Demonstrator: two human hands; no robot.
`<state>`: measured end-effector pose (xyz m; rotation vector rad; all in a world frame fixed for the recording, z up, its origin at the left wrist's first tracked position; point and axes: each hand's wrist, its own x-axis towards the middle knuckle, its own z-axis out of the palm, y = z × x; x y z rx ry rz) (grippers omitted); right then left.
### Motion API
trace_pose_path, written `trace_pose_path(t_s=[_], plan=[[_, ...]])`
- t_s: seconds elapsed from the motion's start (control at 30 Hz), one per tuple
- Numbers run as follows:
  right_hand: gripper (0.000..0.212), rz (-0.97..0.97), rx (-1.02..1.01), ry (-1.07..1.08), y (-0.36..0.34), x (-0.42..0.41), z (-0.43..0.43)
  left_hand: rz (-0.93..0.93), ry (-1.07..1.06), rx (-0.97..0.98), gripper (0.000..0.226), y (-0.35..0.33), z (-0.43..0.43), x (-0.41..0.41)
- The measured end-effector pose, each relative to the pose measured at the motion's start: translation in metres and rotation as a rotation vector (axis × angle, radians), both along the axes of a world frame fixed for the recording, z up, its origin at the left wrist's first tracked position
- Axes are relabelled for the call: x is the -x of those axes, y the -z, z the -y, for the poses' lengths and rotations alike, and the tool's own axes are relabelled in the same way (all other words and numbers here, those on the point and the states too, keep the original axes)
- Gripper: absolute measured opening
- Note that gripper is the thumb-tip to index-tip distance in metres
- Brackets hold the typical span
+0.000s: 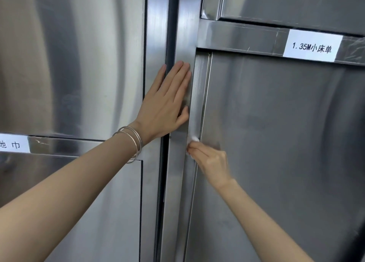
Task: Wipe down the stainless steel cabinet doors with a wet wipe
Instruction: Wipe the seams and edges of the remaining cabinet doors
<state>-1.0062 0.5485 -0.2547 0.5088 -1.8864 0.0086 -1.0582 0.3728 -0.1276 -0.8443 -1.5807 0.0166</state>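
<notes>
Stainless steel cabinets fill the view. The right lower cabinet door has a recessed left edge strip. My right hand is closed around a small white wet wipe and presses it against that strip; the hand is blurred. Most of the wipe is hidden in the fingers. My left hand lies flat, fingers together, on the vertical frame post just left of the strip, holding nothing. Thin silver bangles circle the left wrist.
A left cabinet door and a lower left door stand beside a dark vertical gap. A white label with printed text sits on the rail above the right door; another label is at the left edge.
</notes>
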Motion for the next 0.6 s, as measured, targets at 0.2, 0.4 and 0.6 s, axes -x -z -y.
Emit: trace_pose_path(t_s=[0.2, 0.4, 0.6], plan=[[0.027, 0.342, -0.121, -0.066, 0.11, -0.016, -0.005, -0.194, 0.114, 0.414, 0.033, 0.041, -0.014, 0.002], [0.017, 0.148, -0.112, -0.005, 0.068, -0.017, -0.006, -0.226, 0.149, 0.483, 0.028, 0.047, -0.012, 0.014], [0.014, 0.021, 0.069, -0.044, 0.093, 0.0, 0.004, -0.219, 0.184, 0.467, 0.025, 0.051, -0.013, 0.019]])
